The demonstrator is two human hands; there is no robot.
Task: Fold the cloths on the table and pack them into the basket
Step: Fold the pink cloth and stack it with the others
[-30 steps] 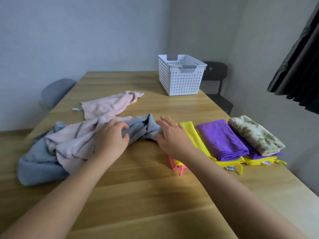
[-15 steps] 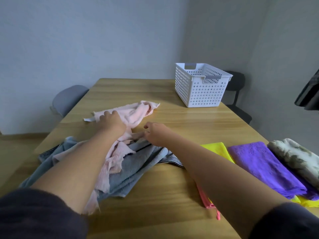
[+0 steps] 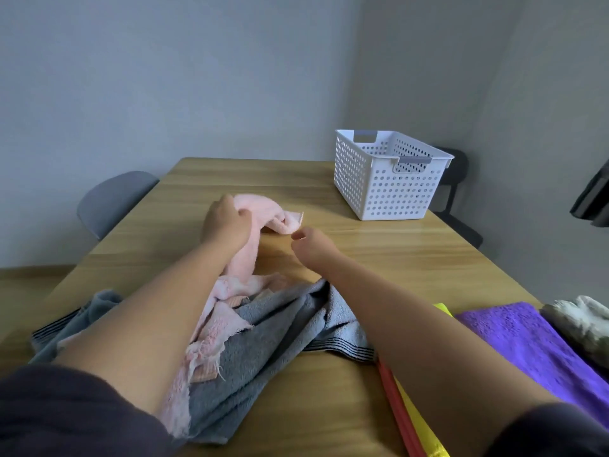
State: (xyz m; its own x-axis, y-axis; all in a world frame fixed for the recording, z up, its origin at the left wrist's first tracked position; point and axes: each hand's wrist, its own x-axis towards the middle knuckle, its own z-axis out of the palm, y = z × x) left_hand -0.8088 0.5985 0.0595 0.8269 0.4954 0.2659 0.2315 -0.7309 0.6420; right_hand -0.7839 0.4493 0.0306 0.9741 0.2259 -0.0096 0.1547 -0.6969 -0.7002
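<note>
My left hand (image 3: 225,224) grips a pink cloth (image 3: 268,214) at the middle of the wooden table (image 3: 412,258) and holds it bunched and lifted. My right hand (image 3: 311,244) hovers just right of it with fingers loosely curled and nothing in them. A second, frayed pink cloth (image 3: 224,321) lies over a grey-blue towel (image 3: 273,331) under my forearms. Folded cloths lie at the right: a purple one (image 3: 527,338), a yellow one (image 3: 425,420) and a floral one (image 3: 583,321). The white perforated basket (image 3: 389,189) stands at the far right of the table; I see nothing in it.
A grey chair (image 3: 112,199) stands at the table's left side and a black chair (image 3: 458,179) behind the basket. A dark curtain (image 3: 593,199) hangs at the right edge. Bare wood shows between my hands and the basket.
My left hand has gathered the far pink cloth and lifted it. My right hand has moved forward and off the cloths. The view has shifted forward and left.
</note>
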